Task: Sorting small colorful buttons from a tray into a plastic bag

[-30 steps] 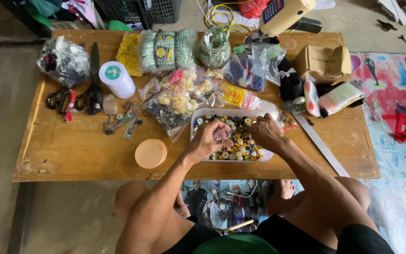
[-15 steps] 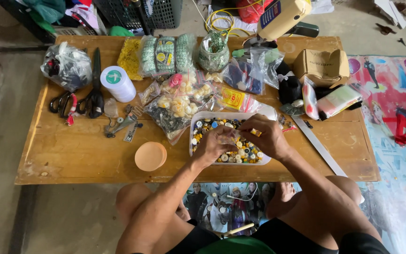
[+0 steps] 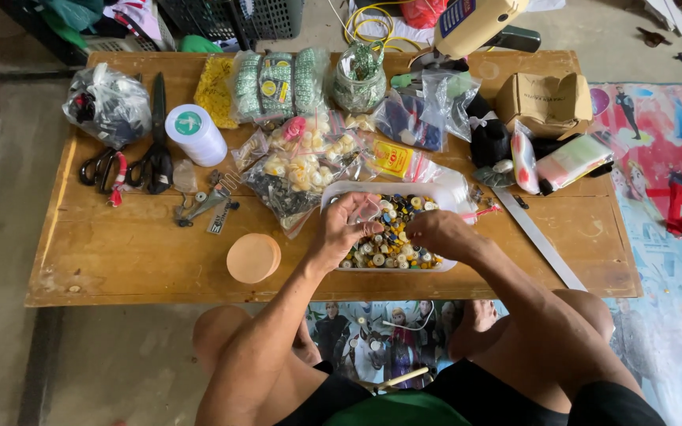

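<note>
White plastic tray of mixed coloured buttons (image 3: 436,192): both hands had moved deeper in since a second earlier; left hand (image 3: 345,229) fingers pinched a button, right hand (image 3: 436,233) fingers curled, grasp unclear.

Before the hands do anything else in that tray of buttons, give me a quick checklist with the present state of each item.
1. White rectangular plastic tray flat on the low wooden table: ok.
2. Left hand over the mixed coloured buttons: ok, fingers curled at the tray's left end.
3. Right hand over the buttons: ok, at the tray's right side.
4. Something pinched in either hand: cannot tell, fingertips hidden.
5. Round peach plastic lid apart from the tray: ok, lies left of it.
6. Black-handled scissors away from the hands: ok, at the table's far left.
</note>
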